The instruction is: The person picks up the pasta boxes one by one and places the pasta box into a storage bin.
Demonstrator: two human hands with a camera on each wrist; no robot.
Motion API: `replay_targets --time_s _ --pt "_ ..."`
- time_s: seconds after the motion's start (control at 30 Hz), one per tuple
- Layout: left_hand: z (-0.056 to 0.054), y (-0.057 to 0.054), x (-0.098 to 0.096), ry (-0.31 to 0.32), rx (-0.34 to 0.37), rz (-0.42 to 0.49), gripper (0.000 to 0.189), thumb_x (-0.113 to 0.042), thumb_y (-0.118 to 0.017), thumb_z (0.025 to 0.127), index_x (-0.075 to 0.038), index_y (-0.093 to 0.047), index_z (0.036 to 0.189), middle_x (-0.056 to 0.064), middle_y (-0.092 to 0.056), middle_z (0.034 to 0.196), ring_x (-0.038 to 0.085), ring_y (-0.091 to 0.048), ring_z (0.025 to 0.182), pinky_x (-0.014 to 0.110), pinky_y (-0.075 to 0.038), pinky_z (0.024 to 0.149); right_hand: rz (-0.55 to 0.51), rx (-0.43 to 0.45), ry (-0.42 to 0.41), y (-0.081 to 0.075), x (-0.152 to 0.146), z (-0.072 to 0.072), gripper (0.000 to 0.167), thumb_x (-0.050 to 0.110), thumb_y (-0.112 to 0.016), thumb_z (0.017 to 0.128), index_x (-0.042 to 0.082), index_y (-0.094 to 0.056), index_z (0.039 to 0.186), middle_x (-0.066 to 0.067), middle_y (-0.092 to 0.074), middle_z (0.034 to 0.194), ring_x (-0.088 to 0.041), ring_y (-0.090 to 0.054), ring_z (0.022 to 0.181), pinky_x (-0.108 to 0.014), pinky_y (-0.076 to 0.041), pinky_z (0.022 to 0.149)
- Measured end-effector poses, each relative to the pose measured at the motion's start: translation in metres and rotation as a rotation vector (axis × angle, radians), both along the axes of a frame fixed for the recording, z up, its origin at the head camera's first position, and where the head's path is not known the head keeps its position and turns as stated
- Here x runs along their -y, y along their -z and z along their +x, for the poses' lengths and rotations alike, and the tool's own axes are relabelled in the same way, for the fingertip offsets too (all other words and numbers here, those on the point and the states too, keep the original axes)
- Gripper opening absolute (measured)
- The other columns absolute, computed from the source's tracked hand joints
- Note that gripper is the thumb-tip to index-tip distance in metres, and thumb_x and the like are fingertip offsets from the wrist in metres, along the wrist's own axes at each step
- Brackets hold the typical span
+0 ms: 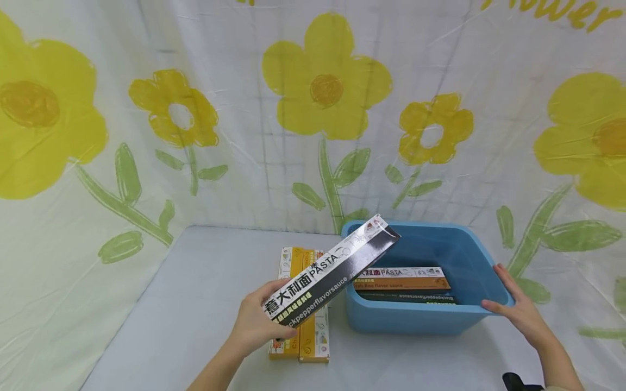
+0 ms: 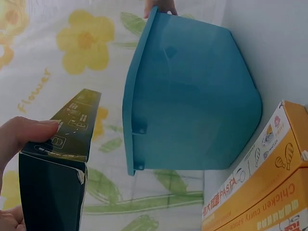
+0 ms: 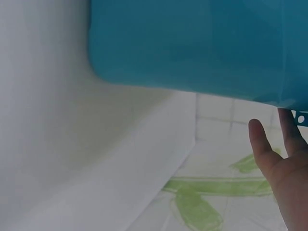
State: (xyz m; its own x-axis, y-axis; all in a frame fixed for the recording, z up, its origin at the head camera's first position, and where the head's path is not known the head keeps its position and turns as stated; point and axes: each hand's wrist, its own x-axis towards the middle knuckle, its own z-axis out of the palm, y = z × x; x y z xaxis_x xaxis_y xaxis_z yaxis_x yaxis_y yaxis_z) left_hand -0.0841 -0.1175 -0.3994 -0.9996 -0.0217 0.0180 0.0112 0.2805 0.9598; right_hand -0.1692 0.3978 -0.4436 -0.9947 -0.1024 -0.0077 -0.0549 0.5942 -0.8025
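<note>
My left hand [image 1: 261,315] grips the lower end of a black-and-white pasta box [image 1: 332,271] labelled black pepper flavor sauce. The box is tilted, its far end rising to the right and overlapping the left rim of the blue bin [image 1: 406,320] in the head view. In the left wrist view, the thumb lies across the box's dark printed side [image 2: 72,120]. My right hand [image 1: 523,307] holds the bin's front right corner, thumb over the rim. Inside the bin lie a brown-and-white crab roe pasta box [image 1: 401,279] and a dark black pepper box [image 1: 411,297].
Two yellow chicken curry pasta boxes [image 1: 313,339] lie side by side on the white table [image 1: 195,282], left of the bin and partly behind the held box. A flower-printed curtain [image 1: 235,179] hangs behind the table. A black object [image 1: 518,383] shows near my right forearm.
</note>
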Motion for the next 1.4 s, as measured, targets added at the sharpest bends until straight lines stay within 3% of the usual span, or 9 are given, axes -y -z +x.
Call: replay_targets --time_s 0.27,0.7,0.93,1.1,1.4 --pt "-0.006 0.0 -0.012 0.096 -0.004 -0.041 0.087 0.003 -0.086 0.048 -0.007 -0.059 0.13 0.01 -0.064 0.11 0.022 -0.06 0.091 0.035 -0.056 0.074 0.015 0.005 -0.001 0.0 0.002 0.001 0.093 0.023 -0.064 0.092 0.008 0.003 0.154 -0.017 0.017 0.158 -0.058 0.01 0.137 -0.083 -0.007 0.091" --pt "-0.029 -0.007 -0.038 0.182 -0.021 -0.07 0.084 0.001 -0.088 0.051 -0.012 -0.062 0.13 0.009 -0.063 0.11 0.024 -0.055 0.092 0.032 -0.054 0.071 0.032 -0.007 -0.004 -0.003 0.0 0.001 0.093 0.025 -0.065 0.091 0.008 0.002 0.155 -0.016 0.015 0.159 -0.059 0.008 0.137 -0.083 -0.009 0.091" --pt "-0.046 -0.007 -0.058 0.255 0.008 -0.109 0.081 -0.005 -0.091 0.05 -0.016 -0.065 0.126 0.003 -0.062 0.105 0.021 -0.053 0.09 0.032 -0.05 0.07 0.024 0.007 -0.003 -0.002 -0.001 0.003 0.093 0.025 -0.064 0.091 0.005 0.002 0.154 -0.018 0.016 0.158 -0.059 0.009 0.136 -0.083 -0.008 0.091" --pt "-0.06 -0.009 -0.067 0.295 0.037 -0.088 0.08 -0.002 -0.09 0.049 -0.015 -0.066 0.124 0.001 -0.064 0.102 0.019 -0.054 0.087 0.031 -0.049 0.069 0.033 -0.008 -0.011 -0.002 -0.001 0.001 0.093 0.025 -0.064 0.091 0.005 0.001 0.154 -0.019 0.015 0.159 -0.061 0.007 0.136 -0.084 -0.01 0.09" --pt "-0.079 -0.021 -0.075 0.364 0.068 -0.079 0.076 -0.001 -0.09 0.053 -0.011 -0.066 0.124 0.003 -0.063 0.103 0.02 -0.055 0.089 0.029 -0.05 0.071 0.062 -0.022 -0.006 0.0 -0.002 -0.002 0.092 0.027 -0.064 0.091 0.003 -0.001 0.154 -0.021 0.012 0.159 -0.062 0.003 0.136 -0.084 -0.013 0.089"
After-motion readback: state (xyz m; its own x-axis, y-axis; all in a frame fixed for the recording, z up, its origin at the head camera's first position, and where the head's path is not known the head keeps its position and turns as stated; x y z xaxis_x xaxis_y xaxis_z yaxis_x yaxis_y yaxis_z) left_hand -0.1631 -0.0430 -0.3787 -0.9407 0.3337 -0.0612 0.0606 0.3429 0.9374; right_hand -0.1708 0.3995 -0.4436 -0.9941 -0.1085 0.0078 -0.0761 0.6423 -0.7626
